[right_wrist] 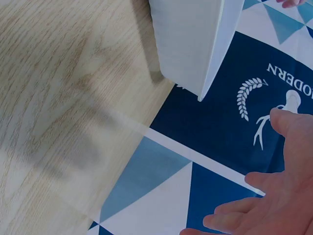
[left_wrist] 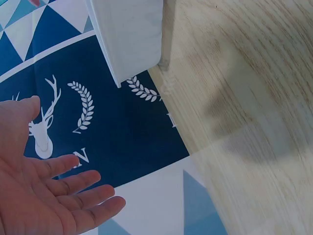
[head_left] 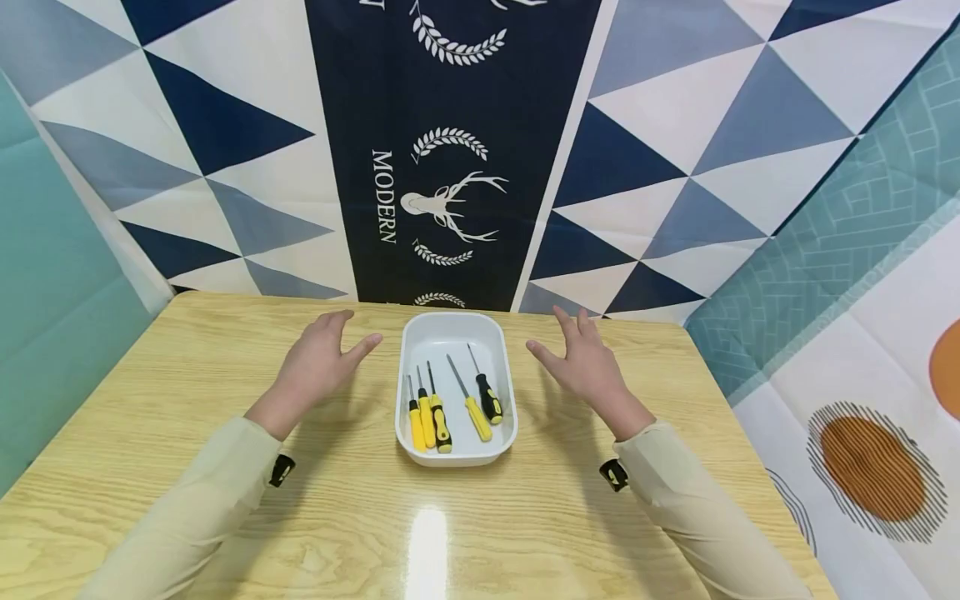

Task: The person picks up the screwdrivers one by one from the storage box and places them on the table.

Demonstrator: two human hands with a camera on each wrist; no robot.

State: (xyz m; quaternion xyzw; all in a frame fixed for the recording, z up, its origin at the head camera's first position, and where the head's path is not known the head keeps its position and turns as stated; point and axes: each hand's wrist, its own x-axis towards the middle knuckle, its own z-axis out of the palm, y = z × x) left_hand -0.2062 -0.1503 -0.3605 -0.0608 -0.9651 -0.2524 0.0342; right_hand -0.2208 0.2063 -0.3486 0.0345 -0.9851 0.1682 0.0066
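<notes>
A white plastic bin [head_left: 456,459] stands on the wooden table with several screwdrivers lying inside. On its left side are a yellow screwdriver [head_left: 417,427], a second yellow one [head_left: 427,421] and a yellow-and-black one [head_left: 440,425]. Toward the right lie a screwdriver with an all-yellow handle [head_left: 477,418] and a black-handled one [head_left: 489,400]. My left hand [head_left: 318,358] hovers left of the bin, fingers spread and holding nothing. On the other side, my right hand [head_left: 585,360] is likewise raised, its fingers extended and apart from the bin.
The wood-grain table [head_left: 360,517] reaches back to a patterned cloth [head_left: 450,208] with triangles and a deer print. A teal cloth [head_left: 60,292] hangs at the left, and another patterned cloth [head_left: 847,367] borders the right. Both wrists wear black straps.
</notes>
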